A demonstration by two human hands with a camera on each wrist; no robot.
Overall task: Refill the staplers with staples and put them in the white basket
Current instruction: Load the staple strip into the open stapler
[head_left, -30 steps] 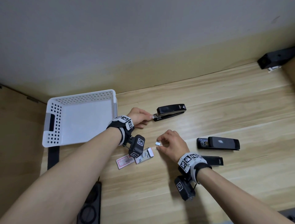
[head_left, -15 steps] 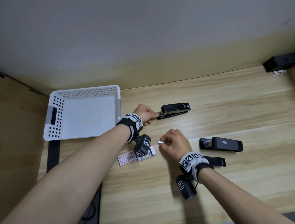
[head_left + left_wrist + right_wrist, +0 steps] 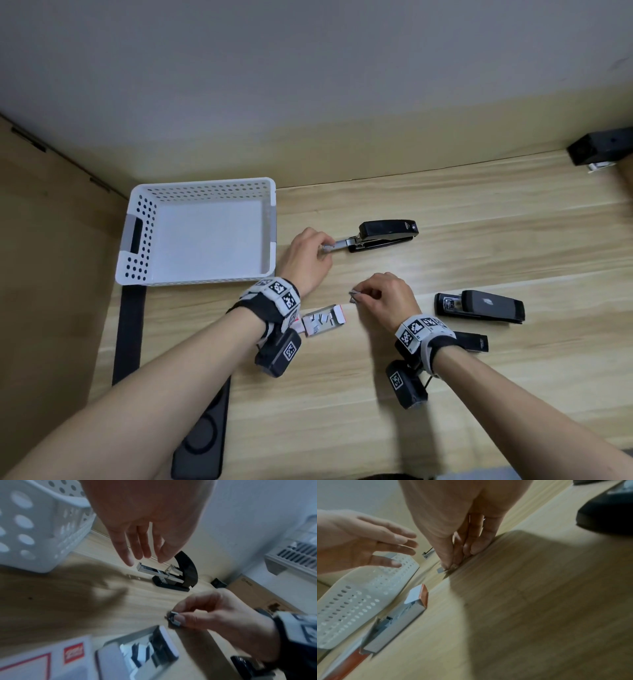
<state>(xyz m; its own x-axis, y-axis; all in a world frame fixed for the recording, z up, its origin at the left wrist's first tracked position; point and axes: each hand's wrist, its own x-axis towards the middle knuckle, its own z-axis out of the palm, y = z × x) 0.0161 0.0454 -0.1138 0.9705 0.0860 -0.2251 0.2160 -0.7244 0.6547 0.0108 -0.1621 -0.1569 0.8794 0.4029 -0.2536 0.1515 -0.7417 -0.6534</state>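
A black stapler (image 3: 383,233) lies at the table's middle back with its metal magazine (image 3: 337,244) slid out to the left. My left hand (image 3: 323,248) hovers at the magazine's end, and the left wrist view shows the fingers (image 3: 126,555) straight over the magazine (image 3: 147,568), gripping nothing. Nearer me, my right hand (image 3: 358,296) pinches a short strip of staples (image 3: 174,619) just above the wood. An open staple box (image 3: 323,320) lies between my wrists. The white basket (image 3: 198,188) stands empty at the left.
Two more black staplers (image 3: 486,305) (image 3: 474,341) lie right of my right hand. A black device (image 3: 599,150) sits at the back right corner. A dark pad (image 3: 202,438) and strap run along the table's left front. The wall is close behind.
My left hand has drawn back to the left from the stapler's front, and the metal magazine now sticks out. The right hand still holds the staples in about the same spot.
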